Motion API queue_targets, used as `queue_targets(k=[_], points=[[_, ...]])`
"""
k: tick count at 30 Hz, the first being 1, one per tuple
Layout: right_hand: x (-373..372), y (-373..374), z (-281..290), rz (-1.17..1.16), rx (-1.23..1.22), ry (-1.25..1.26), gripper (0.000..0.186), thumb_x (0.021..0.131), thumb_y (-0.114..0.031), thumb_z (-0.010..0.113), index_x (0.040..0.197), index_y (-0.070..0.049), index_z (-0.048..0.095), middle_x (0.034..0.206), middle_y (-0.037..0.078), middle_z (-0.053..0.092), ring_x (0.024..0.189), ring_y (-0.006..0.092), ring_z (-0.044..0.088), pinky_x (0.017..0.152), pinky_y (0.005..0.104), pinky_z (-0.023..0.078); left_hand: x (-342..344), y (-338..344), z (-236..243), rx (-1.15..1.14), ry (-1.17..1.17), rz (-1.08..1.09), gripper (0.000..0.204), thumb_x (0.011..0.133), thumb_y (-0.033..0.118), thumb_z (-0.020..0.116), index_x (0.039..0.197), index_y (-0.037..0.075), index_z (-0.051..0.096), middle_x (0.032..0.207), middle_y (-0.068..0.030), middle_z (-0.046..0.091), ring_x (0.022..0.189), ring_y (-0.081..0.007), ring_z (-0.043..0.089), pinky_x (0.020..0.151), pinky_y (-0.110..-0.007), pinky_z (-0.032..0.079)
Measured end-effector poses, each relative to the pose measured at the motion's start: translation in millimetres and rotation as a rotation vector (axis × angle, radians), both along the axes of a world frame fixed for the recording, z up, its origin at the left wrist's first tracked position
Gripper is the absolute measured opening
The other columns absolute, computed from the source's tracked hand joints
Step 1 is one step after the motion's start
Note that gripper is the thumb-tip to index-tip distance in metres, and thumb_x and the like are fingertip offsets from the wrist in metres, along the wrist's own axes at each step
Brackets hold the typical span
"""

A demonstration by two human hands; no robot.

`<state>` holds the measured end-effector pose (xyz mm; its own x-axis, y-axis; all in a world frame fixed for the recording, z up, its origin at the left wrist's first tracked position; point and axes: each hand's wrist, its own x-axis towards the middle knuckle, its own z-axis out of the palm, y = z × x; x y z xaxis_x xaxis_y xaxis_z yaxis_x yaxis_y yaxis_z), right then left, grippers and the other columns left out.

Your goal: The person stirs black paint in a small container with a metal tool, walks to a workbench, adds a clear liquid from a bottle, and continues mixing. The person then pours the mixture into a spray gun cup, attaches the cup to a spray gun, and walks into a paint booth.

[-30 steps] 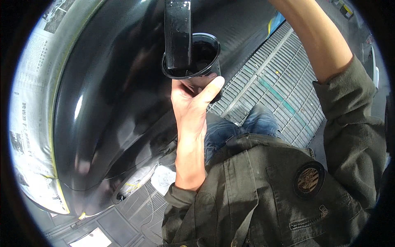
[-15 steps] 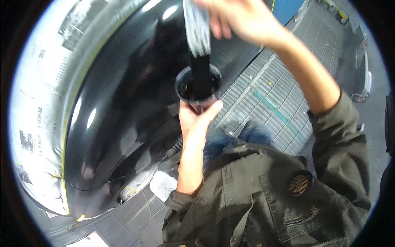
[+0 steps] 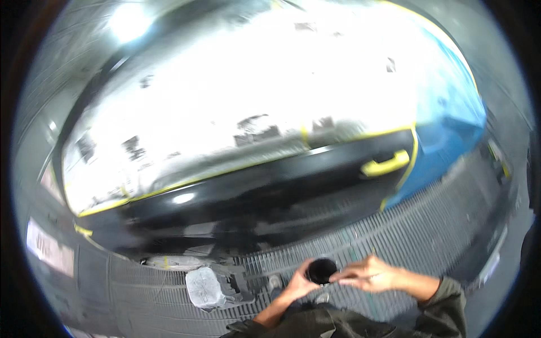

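Grated floor (image 3: 428, 236) low in frame, and one black car (image 3: 253, 191) masked in white paper and blue film across the middle. Lower centre, one black cup (image 3: 322, 270) sits in the left hand (image 3: 297, 286), its grip closed round the cup. The right hand (image 3: 369, 274) hovers just right of the rim, fingers pinched; whether they hold anything, I cannot tell.

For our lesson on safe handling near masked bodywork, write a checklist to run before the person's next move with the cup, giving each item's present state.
1. Round black cup gripped by left hand: ok.
2. Right hand at the cup's rim: ok; contact cannot tell.
3. Cup's contents visible: cannot tell, inside dark.
4. Glossy black car door panel apart from cup: ok.
5. Yellow-taped door handle masked: ok.
6. Grey metal floor grating free of spills: cannot tell, blurred.
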<state>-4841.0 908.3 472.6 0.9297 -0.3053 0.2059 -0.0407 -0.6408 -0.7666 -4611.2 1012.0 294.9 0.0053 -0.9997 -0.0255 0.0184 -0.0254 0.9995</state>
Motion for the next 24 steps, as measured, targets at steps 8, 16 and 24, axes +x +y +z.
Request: queue_targets(k=[8, 16, 24], points=[[47, 25, -7, -0.083, 0.057, -0.055, 0.026, 0.096, -0.017, 0.068, 0.117, -0.001, 0.070, 0.106, 0.008, 0.076, 0.075, 0.0238, 0.072, 0.066, 0.0311, 0.058, 14, 57, 21, -0.055, -0.001, 0.346, 0.081, 0.065, 0.004, 0.091, 0.135, 0.004, 0.050, 0.129, -0.0100, 0.061, 0.124, -0.0217, 0.057, 0.106, -0.037, 0.045], [166, 89, 26, 0.028, 0.210, -0.094, 0.019, 0.095, -0.005, 0.066, 0.112, 0.001, 0.071, 0.069, 0.002, 0.067, 0.057, 0.0084, 0.062, 0.052, 0.0244, 0.049, 69, 151, 53, -0.196, -0.306, 0.750, 0.075, 0.064, 0.012, 0.094, 0.129, 0.005, 0.057, 0.126, -0.0108, 0.060, 0.119, -0.0229, 0.058, 0.104, -0.036, 0.046], [309, 222, 55, 0.772, -0.086, -0.270, 0.022, 0.090, -0.002, 0.069, 0.112, -0.005, 0.072, 0.091, 0.011, 0.073, 0.071, 0.0248, 0.072, 0.062, 0.0326, 0.056, 161, 323, 79, -0.257, -0.134, 0.977, 0.071, 0.065, 0.012, 0.094, 0.125, 0.004, 0.057, 0.116, -0.0089, 0.066, 0.108, -0.0175, 0.063, 0.097, -0.033, 0.050]])
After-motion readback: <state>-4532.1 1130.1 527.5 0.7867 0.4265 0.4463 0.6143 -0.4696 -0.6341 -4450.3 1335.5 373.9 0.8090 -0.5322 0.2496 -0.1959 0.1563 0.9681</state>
